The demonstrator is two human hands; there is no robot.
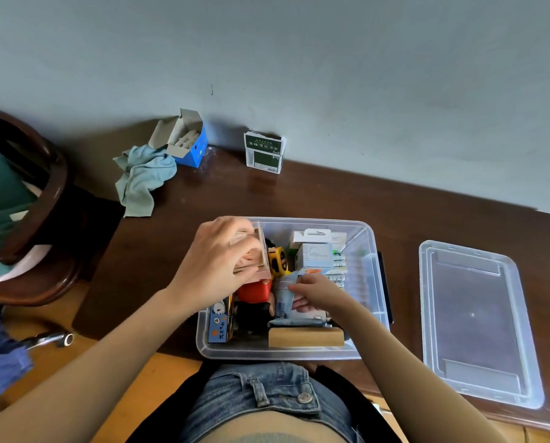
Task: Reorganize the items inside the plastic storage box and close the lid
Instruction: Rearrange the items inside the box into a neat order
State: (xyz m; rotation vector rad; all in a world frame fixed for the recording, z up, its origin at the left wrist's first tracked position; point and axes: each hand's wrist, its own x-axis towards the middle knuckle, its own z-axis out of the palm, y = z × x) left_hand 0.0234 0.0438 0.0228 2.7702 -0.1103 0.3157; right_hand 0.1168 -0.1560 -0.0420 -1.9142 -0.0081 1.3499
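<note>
Dark wooden worktop against a grey wall. Sorting step: my left hand grips a clear case over the storage box at centre frame; my right hand pinches a packet inside. Next, I judge, seat both, then fetch the lid at right.

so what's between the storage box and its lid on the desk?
Only bare dark desk between the storage box and the lid, per the head view.

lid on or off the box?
Off. The lid lies flat on the table, right of the open box; both hands are inside the box.
</note>
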